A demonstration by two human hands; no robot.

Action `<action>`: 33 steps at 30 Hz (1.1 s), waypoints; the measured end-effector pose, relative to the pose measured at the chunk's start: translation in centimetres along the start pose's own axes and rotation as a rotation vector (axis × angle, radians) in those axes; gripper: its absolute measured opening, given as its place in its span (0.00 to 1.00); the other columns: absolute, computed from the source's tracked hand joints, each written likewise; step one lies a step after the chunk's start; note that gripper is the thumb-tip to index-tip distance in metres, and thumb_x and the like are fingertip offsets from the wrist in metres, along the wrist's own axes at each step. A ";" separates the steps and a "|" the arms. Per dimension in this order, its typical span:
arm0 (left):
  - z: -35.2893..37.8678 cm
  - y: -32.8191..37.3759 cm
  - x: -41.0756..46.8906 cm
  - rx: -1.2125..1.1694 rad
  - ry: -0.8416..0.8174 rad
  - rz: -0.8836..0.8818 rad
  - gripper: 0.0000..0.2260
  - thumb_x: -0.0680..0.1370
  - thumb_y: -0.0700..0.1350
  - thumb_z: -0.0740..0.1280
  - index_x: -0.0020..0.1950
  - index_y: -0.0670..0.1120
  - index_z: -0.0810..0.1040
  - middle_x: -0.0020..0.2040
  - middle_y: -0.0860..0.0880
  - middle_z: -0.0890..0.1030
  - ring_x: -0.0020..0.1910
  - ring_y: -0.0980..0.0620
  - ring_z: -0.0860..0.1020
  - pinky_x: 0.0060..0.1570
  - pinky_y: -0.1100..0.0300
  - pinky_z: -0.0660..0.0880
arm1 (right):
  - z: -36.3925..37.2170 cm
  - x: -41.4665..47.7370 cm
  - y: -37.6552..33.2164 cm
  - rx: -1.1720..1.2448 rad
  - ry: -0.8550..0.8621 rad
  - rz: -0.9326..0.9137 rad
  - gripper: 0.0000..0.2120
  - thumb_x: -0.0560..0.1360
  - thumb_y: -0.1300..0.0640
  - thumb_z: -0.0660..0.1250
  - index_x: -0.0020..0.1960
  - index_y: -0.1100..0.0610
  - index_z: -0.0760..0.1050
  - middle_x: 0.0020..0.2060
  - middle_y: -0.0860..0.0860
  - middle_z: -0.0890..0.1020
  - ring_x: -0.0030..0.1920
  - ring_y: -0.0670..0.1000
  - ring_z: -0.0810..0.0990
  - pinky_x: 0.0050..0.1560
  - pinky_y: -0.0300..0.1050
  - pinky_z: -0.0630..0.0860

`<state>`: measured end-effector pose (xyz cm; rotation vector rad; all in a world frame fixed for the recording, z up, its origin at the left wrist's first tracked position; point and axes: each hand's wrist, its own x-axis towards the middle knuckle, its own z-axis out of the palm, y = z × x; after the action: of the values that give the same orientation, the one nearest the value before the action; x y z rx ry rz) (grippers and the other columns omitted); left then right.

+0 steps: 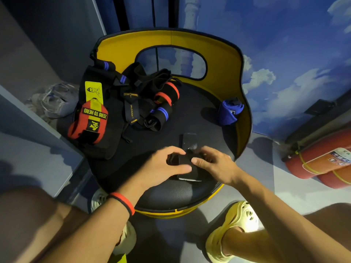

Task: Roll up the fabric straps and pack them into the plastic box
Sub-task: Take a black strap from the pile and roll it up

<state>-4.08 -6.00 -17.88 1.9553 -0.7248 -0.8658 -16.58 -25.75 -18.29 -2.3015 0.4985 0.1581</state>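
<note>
Now both hands grip a black strap (pixel 185 160) at the front of the round chair seat (pixel 199 118). The left hand (pixel 167 165) curls over its rolled end, and the right hand (pixel 215 165) pinches the other side. Behind them lie tangled loose straps (pixel 140 95), a red-and-yellow wrap (pixel 89 122) and a blue roll (pixel 229 112) touching the yellow backrest (pixel 224 61).
</note>
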 end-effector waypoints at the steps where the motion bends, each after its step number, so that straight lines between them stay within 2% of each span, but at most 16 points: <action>1: 0.0 -0.2 0.1 0.024 -0.051 0.015 0.25 0.63 0.60 0.80 0.59 0.65 0.78 0.60 0.61 0.78 0.61 0.57 0.78 0.62 0.54 0.76 | 0.3 0.0 0.4 0.011 0.046 -0.022 0.30 0.70 0.20 0.54 0.58 0.40 0.75 0.51 0.42 0.79 0.55 0.47 0.78 0.60 0.58 0.76; 3: 0.0 -0.6 0.5 0.092 -0.062 0.030 0.30 0.60 0.61 0.79 0.61 0.68 0.76 0.61 0.61 0.76 0.62 0.56 0.78 0.62 0.48 0.78 | 0.9 -0.2 0.7 -0.045 0.124 -0.089 0.27 0.73 0.22 0.52 0.58 0.39 0.72 0.51 0.42 0.75 0.54 0.47 0.75 0.57 0.59 0.77; 6: -0.5 -0.9 1.2 0.075 -0.053 -0.016 0.30 0.61 0.60 0.81 0.62 0.69 0.78 0.61 0.60 0.79 0.62 0.56 0.79 0.64 0.48 0.77 | 1.1 -0.5 -0.3 -0.178 0.201 -0.203 0.24 0.79 0.30 0.50 0.64 0.42 0.72 0.53 0.44 0.74 0.55 0.49 0.74 0.56 0.57 0.76; 7: -0.6 -0.8 1.3 0.042 -0.063 -0.032 0.29 0.64 0.56 0.82 0.63 0.66 0.79 0.60 0.59 0.82 0.60 0.57 0.80 0.65 0.50 0.77 | 1.0 -0.7 -0.5 -0.238 0.180 -0.219 0.26 0.78 0.30 0.51 0.67 0.43 0.71 0.55 0.45 0.75 0.57 0.49 0.74 0.60 0.57 0.74; 9: -0.6 -0.5 1.4 -0.036 -0.080 -0.066 0.21 0.72 0.48 0.80 0.63 0.59 0.82 0.55 0.58 0.85 0.55 0.61 0.83 0.62 0.58 0.79 | 0.8 -1.0 -0.7 -0.383 0.090 -0.215 0.35 0.74 0.26 0.59 0.74 0.45 0.66 0.59 0.45 0.74 0.64 0.49 0.72 0.72 0.56 0.65; 11: -0.4 -0.1 1.4 -0.046 -0.095 -0.073 0.13 0.77 0.47 0.75 0.57 0.61 0.82 0.49 0.61 0.85 0.50 0.67 0.82 0.54 0.67 0.78 | 1.1 -1.2 -0.4 -0.451 0.051 -0.182 0.43 0.69 0.28 0.69 0.77 0.46 0.63 0.63 0.46 0.73 0.67 0.50 0.70 0.76 0.56 0.57; 13: 0.0 -0.1 1.5 -0.011 -0.098 -0.073 0.09 0.78 0.51 0.74 0.54 0.64 0.81 0.50 0.62 0.85 0.50 0.67 0.82 0.52 0.69 0.76 | 1.3 -1.0 -0.2 -0.442 0.106 -0.173 0.44 0.66 0.32 0.74 0.76 0.46 0.64 0.62 0.46 0.71 0.65 0.51 0.69 0.74 0.56 0.60; 16: 0.0 -0.5 1.8 0.032 -0.051 -0.095 0.11 0.77 0.58 0.72 0.59 0.62 0.81 0.60 0.59 0.78 0.58 0.61 0.78 0.61 0.62 0.73 | 1.1 -0.5 -0.1 -0.418 0.124 -0.195 0.43 0.65 0.33 0.75 0.74 0.45 0.66 0.60 0.45 0.69 0.64 0.50 0.69 0.72 0.56 0.63; 19: -0.1 -0.3 1.7 0.035 -0.062 -0.128 0.21 0.78 0.61 0.70 0.69 0.56 0.78 0.63 0.56 0.79 0.62 0.57 0.77 0.66 0.55 0.74 | 0.9 -0.3 0.0 -0.347 0.138 -0.206 0.42 0.65 0.32 0.75 0.73 0.46 0.65 0.61 0.43 0.73 0.66 0.47 0.71 0.78 0.58 0.54; 22: -0.3 0.1 1.6 0.094 -0.050 -0.112 0.19 0.80 0.59 0.68 0.69 0.58 0.75 0.60 0.55 0.77 0.62 0.55 0.75 0.61 0.57 0.72 | 0.8 -0.5 -0.1 -0.315 0.150 -0.212 0.36 0.64 0.29 0.72 0.65 0.43 0.66 0.55 0.41 0.75 0.63 0.46 0.74 0.78 0.57 0.49; 24: -0.3 0.2 1.6 0.176 -0.052 -0.095 0.17 0.82 0.58 0.65 0.69 0.56 0.75 0.58 0.56 0.76 0.61 0.56 0.75 0.59 0.59 0.71 | 0.4 -0.4 -0.4 -0.327 0.125 -0.194 0.36 0.63 0.25 0.67 0.65 0.41 0.68 0.54 0.42 0.77 0.63 0.47 0.74 0.78 0.57 0.49; 26: -0.4 0.2 1.6 0.223 -0.043 -0.110 0.18 0.83 0.59 0.62 0.71 0.54 0.75 0.62 0.55 0.74 0.63 0.56 0.74 0.61 0.60 0.70 | 0.2 -0.3 -0.5 -0.317 0.093 -0.169 0.41 0.62 0.21 0.63 0.69 0.40 0.69 0.56 0.43 0.78 0.64 0.48 0.73 0.77 0.57 0.51; 28: -0.4 0.3 1.5 0.231 -0.046 -0.146 0.20 0.84 0.59 0.59 0.73 0.53 0.74 0.67 0.54 0.70 0.65 0.54 0.73 0.64 0.59 0.69 | 0.2 -0.3 -0.5 -0.275 0.070 -0.138 0.45 0.61 0.19 0.60 0.72 0.40 0.70 0.55 0.43 0.75 0.62 0.48 0.71 0.74 0.54 0.57; 31: 0.0 0.7 1.1 0.220 -0.039 -0.105 0.19 0.85 0.59 0.57 0.75 0.58 0.70 0.67 0.53 0.71 0.66 0.53 0.72 0.61 0.59 0.69 | -0.1 0.0 -0.4 -0.202 0.055 -0.104 0.45 0.60 0.19 0.60 0.71 0.40 0.72 0.52 0.43 0.68 0.57 0.44 0.67 0.68 0.50 0.62; 33: -0.3 0.4 0.9 0.211 -0.046 -0.044 0.18 0.82 0.60 0.62 0.73 0.64 0.69 0.64 0.57 0.73 0.65 0.55 0.73 0.59 0.59 0.71 | -0.5 0.3 -0.3 -0.179 0.038 -0.070 0.43 0.61 0.18 0.58 0.67 0.40 0.76 0.50 0.44 0.68 0.55 0.45 0.68 0.65 0.51 0.65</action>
<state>-3.43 -6.72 -17.66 2.1507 -0.8317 -0.8927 -16.19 -26.01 -17.87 -2.4975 0.4380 0.1294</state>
